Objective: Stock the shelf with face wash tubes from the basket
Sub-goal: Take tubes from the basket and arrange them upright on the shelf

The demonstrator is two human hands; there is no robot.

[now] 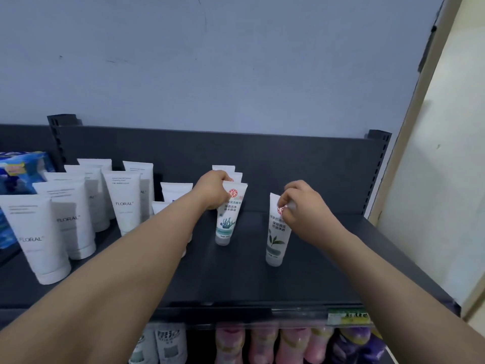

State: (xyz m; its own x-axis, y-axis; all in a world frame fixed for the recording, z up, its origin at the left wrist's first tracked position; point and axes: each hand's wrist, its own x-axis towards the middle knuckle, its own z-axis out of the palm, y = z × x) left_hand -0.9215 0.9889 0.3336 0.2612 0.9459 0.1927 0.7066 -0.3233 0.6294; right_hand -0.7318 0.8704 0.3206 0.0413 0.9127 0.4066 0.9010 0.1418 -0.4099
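Far left: blue packs (18,179) are stacked at the shelf end, apart from the tubes.
Left block: white FLORAL tubes (36,232) are stood cap-down in rows with print facing out, presumably so the brand can be read from the aisle.
Left hand: the left hand (214,191) is curled over the crimped top of the seaweed-print tube (229,216); the fingers are closed round that top edge.
Seaweed-print tube: stood upright on its cap at the head of a short file, with 2 like tubes just behind it; it seems to be held at the top so that it can be squared with the file.
Right hand: the right hand (304,208) is pinched on the upper edge of the leaf-print tube (278,232), fingertips narrow.
Leaf-print tube: upright, cap-down, alone, well apart from the file; a new column appears to be started for this variety.
Shelf: bare dark shelf (288,279) is left to the right and front, so the stocking is judged unfinished.
Basket: not in view.
Below: a price label (346,315) and pink bottles (262,342) are seen.
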